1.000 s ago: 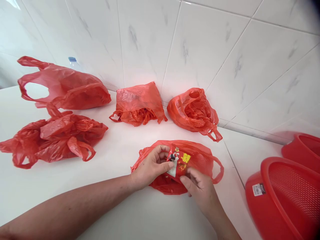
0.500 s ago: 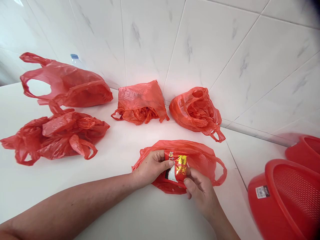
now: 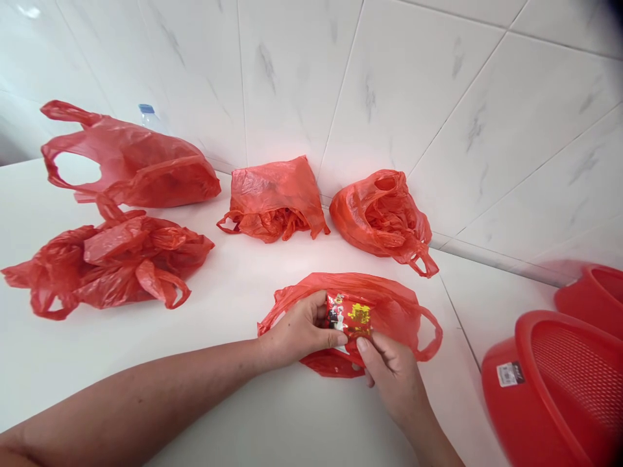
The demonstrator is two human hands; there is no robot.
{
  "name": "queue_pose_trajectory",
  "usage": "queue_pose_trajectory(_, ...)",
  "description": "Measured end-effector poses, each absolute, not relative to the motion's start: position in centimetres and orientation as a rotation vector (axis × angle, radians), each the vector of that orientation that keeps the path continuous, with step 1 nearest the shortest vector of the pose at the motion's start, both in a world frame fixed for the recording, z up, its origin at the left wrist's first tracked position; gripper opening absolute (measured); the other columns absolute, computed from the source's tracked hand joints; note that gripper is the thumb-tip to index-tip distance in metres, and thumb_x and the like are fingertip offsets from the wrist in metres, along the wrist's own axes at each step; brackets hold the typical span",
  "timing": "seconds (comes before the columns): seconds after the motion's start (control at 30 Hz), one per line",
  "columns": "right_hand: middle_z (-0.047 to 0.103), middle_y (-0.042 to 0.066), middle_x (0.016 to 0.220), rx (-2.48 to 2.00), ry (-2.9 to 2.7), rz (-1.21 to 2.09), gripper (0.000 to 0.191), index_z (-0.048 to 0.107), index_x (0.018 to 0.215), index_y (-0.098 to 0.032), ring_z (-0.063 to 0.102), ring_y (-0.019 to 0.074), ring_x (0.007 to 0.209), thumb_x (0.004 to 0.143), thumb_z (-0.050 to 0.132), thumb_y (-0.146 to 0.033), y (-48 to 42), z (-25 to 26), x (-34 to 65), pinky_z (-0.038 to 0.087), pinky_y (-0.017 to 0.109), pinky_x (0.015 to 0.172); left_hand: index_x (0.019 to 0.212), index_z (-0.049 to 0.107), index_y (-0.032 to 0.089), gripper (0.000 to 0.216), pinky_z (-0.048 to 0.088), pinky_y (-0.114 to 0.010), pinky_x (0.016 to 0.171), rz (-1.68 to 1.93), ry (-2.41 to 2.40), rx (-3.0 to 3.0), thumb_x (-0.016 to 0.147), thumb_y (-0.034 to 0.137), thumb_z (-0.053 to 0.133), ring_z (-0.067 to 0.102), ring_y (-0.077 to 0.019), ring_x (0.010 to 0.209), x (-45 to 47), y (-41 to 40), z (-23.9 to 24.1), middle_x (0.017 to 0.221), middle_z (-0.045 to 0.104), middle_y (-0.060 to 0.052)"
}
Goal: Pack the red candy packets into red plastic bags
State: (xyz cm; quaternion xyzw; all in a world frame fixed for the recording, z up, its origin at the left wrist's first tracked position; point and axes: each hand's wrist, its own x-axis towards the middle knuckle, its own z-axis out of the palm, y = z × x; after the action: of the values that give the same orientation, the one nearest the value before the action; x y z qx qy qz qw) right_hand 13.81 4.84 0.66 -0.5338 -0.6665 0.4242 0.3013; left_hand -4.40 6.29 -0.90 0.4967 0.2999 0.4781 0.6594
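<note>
Between my two hands is a small red snack packet [image 3: 351, 316] with yellow lettering and a white-and-black print. My left hand [image 3: 304, 331] is closed on its left side, thumb across the front. My right hand [image 3: 387, 363] pinches the lower right corner between thumb and fingers. Beneath the packet and both hands, a red plastic bag [image 3: 394, 318] lies spread on the white table, one handle loop out to the right. What the packet contains is hidden.
Along the tiled wall lie a red bag [image 3: 277, 188], another [image 3: 382, 214] and a larger one [image 3: 146, 155] with a blue-capped bottle [image 3: 147, 111] behind it. A crumpled red bag [image 3: 121, 266] rests at left. Red plastic baskets [image 3: 503, 408] stand at right.
The packet has tilted and shifted slightly right and up. My right thumb has moved onto its front lower corner, and my left thumb sits lower on it.
</note>
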Motion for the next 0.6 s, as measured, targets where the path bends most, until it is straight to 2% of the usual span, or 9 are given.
queue_pose_trajectory(0.23, 0.034, -0.005, 0.050, -1.320, -1.759, 1.217, 0.043, 0.037, 0.059, -0.021, 0.030, 0.0096, 0.049, 0.087, 0.042, -0.054, 4.81, 0.57, 13.95, 0.027, 0.024, 0.047, 0.091, 0.054, 0.019, 0.034, 0.050, -0.033, 0.077, 1.066, 0.781, 1.054, 0.066, 0.024, 0.077, 0.064, -0.0210, 0.088, -4.59, 6.32, -0.48, 0.089, 0.066, -0.002)
queue_pose_trajectory(0.43, 0.030, -0.005, 0.056, -1.367, -1.785, 1.187, 0.034, 0.039, 0.062, -0.021, 0.026, 0.0091, 0.051, 0.082, 0.049, -0.047, 4.89, 0.33, 13.84, 0.022, 0.023, 0.046, 0.091, 0.055, 0.021, 0.032, 0.049, -0.031, 0.077, 1.086, 0.760, 1.046, 0.067, 0.023, 0.076, 0.064, -0.0187, 0.084, -4.64, 6.38, -0.34, 0.090, 0.066, -0.001)
queue_pose_trajectory(0.6, 0.030, -0.006, 0.054, -1.368, -1.846, 1.097, 0.033, 0.037, 0.061, -0.021, 0.027, 0.0089, 0.050, 0.082, 0.050, -0.043, 4.98, -0.11, 13.79, 0.023, 0.023, 0.046, 0.100, 0.055, 0.020, 0.035, 0.048, -0.030, 0.077, 1.121, 0.670, 1.101, 0.071, 0.025, 0.074, 0.061, -0.0182, 0.089, -4.43, 6.14, -0.24, 0.096, 0.064, -0.002)
